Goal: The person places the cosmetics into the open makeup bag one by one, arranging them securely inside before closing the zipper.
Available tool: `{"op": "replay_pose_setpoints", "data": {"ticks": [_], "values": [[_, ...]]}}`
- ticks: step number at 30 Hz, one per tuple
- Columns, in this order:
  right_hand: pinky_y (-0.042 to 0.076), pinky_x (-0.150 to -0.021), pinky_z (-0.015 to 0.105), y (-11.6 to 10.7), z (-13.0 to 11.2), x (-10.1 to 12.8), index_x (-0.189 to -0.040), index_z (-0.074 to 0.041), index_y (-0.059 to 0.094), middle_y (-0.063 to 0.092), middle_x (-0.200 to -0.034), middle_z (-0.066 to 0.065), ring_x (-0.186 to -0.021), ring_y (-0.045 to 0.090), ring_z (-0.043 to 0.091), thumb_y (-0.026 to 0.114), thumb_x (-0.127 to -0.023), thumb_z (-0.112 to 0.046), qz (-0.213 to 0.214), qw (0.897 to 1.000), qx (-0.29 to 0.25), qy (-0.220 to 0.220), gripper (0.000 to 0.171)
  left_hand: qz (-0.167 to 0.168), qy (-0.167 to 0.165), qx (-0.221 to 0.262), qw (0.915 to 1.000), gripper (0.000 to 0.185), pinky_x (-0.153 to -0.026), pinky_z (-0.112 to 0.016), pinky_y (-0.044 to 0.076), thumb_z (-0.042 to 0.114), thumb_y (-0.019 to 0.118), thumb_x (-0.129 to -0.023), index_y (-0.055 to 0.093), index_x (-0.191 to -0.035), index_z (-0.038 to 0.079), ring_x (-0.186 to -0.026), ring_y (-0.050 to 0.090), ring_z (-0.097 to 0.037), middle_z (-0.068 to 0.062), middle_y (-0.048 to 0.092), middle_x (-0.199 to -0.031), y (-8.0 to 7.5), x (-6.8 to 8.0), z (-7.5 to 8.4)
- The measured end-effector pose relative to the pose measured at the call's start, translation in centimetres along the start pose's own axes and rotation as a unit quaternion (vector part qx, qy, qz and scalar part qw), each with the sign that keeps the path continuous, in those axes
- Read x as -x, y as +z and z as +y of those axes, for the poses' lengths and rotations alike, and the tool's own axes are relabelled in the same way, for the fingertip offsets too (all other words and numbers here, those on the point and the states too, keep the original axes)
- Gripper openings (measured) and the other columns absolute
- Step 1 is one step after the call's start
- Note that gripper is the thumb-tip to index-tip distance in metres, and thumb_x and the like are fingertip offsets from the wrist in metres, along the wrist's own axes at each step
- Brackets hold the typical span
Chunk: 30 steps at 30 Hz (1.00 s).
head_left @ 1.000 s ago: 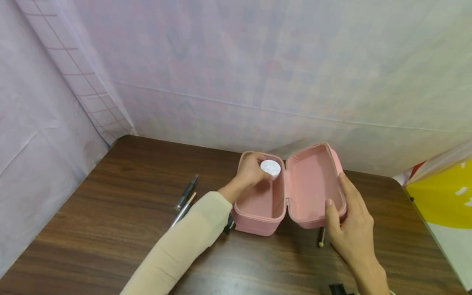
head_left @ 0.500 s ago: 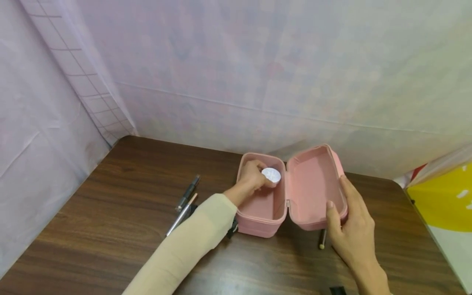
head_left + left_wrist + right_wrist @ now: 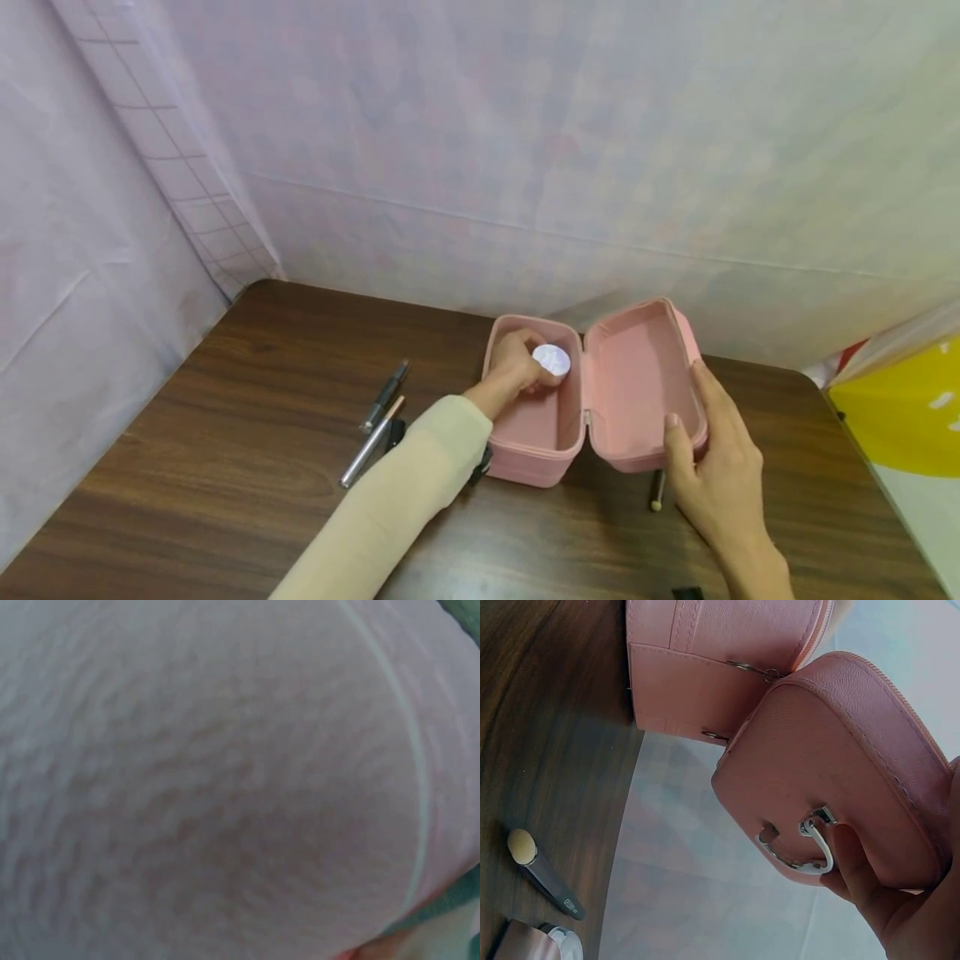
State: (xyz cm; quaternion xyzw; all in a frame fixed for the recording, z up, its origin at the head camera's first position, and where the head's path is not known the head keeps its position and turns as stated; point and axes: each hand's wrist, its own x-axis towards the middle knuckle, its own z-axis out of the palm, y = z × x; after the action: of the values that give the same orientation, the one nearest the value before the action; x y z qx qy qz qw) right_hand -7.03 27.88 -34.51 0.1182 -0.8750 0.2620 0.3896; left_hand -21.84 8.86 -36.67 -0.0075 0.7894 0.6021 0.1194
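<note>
Nearest, the right hand (image 3: 716,479) grips the near right edge of the pink case's (image 3: 540,454) open lid (image 3: 637,392), thumb curled over its rim; the lid is soft, grained and rounded, with a metal zip pull. Just under it a sponge-tipped applicator (image 3: 656,492) lies on the dark wood-grain counter (image 3: 225,467). Farther in, the left hand (image 3: 517,367) curls around a small round white jar (image 3: 551,360) inside the case's far end. Slim metal pens (image 3: 378,421) lie to the left.
</note>
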Motion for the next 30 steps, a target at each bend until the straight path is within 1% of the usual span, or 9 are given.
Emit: {"op": "replay_pose_setpoints", "data": {"ticks": [5,11,12,14,18,21,24,27,30], "values": [[0.038,-0.101,0.029,0.1,0.1,0.0,-0.140,-0.004,0.047,0.049,-0.138,0.017,-0.118,0.050,0.040,0.060,-0.083,-0.008,0.005,1.000,-0.001,-0.001,0.059,-0.002,-0.008,0.014,0.9999,0.046,-0.054,-0.039,0.055,-0.016,0.082,-0.060,0.061,-0.099,-0.004,-0.047,0.055,-0.022,-0.009,0.054,-0.076,0.1,-0.1,0.1],[0.039,-0.100,0.032,-0.2,0.1,-0.1,-0.142,-0.005,0.045,0.048,-0.140,0.015,-0.118,0.049,0.040,0.058,-0.084,-0.010,-0.004,1.000,0.002,0.004,0.059,-0.006,-0.030,-0.010,0.9995,0.045,-0.057,-0.039,0.056,-0.014,0.083,-0.060,0.063,-0.099,-0.004,-0.049,0.059,-0.024,-0.009,0.054,-0.075,0.3,-0.5,0.4],[0.041,-0.099,0.036,-0.2,0.1,-0.1,-0.142,-0.005,0.045,0.048,-0.140,0.014,-0.118,0.049,0.040,0.058,-0.085,-0.010,-0.005,1.000,0.003,0.004,0.059,-0.006,-0.030,-0.014,0.9994,0.044,-0.057,-0.038,0.056,-0.014,0.084,-0.060,0.063,-0.098,-0.004,-0.048,0.058,-0.023,-0.009,0.055,-0.074,0.4,-0.6,0.4],[0.039,-0.100,0.032,-0.3,0.1,-0.2,-0.142,-0.005,0.045,0.048,-0.140,0.014,-0.119,0.049,0.040,0.058,-0.085,-0.011,-0.004,1.000,0.004,0.005,0.059,-0.006,-0.026,-0.012,0.9996,0.043,-0.057,-0.038,0.056,-0.014,0.083,-0.060,0.064,-0.097,-0.004,-0.048,0.058,-0.023,-0.009,0.055,-0.074,0.5,-0.7,0.4],[0.040,-0.100,0.034,-0.2,0.2,-0.1,-0.141,-0.005,0.046,0.049,-0.139,0.015,-0.117,0.050,0.040,0.059,-0.084,-0.010,0.004,1.000,0.006,0.003,0.058,-0.005,-0.026,0.002,0.9997,0.039,-0.058,-0.038,0.056,-0.014,0.083,-0.060,0.064,-0.094,-0.007,-0.052,0.061,-0.026,-0.011,0.056,-0.075,0.7,-0.9,0.3],[0.039,-0.100,0.028,-0.2,0.3,0.1,-0.140,-0.005,0.047,0.050,-0.137,0.017,-0.115,0.051,0.040,0.060,-0.084,-0.009,0.009,1.000,0.006,0.001,0.058,-0.004,-0.044,0.017,0.9989,0.038,-0.060,-0.038,0.057,-0.013,0.082,-0.063,0.061,-0.095,-0.012,-0.061,0.067,-0.032,-0.015,0.059,-0.077,0.8,-1.0,0.3],[0.035,-0.099,0.019,-0.1,0.3,0.2,-0.140,-0.004,0.047,0.050,-0.137,0.018,-0.115,0.051,0.041,0.060,-0.083,-0.007,0.011,1.000,0.003,-0.001,0.058,0.000,-0.062,0.013,0.9980,0.042,-0.061,-0.037,0.057,-0.012,0.081,-0.065,0.057,-0.099,-0.013,-0.069,0.068,-0.035,-0.019,0.060,-0.082,0.8,-1.0,0.3],[0.029,-0.097,0.011,0.0,0.3,0.2,-0.140,-0.004,0.047,0.050,-0.137,0.018,-0.115,0.051,0.041,0.061,-0.083,-0.006,0.010,1.000,0.000,0.000,0.059,0.001,-0.071,0.005,0.9975,0.041,-0.061,-0.036,0.056,-0.013,0.080,-0.067,0.056,-0.100,-0.014,-0.071,0.068,-0.036,-0.021,0.061,-0.087,0.8,-1.1,0.2],[0.029,-0.097,0.011,0.0,0.3,0.2,-0.140,-0.004,0.047,0.050,-0.136,0.018,-0.115,0.051,0.041,0.061,-0.082,-0.006,0.011,1.000,0.001,0.001,0.060,-0.001,-0.076,0.004,0.9971,0.040,-0.061,-0.036,0.057,-0.013,0.078,-0.068,0.055,-0.101,-0.014,-0.071,0.068,-0.037,-0.021,0.061,-0.088,0.8,-1.1,0.2]]}}
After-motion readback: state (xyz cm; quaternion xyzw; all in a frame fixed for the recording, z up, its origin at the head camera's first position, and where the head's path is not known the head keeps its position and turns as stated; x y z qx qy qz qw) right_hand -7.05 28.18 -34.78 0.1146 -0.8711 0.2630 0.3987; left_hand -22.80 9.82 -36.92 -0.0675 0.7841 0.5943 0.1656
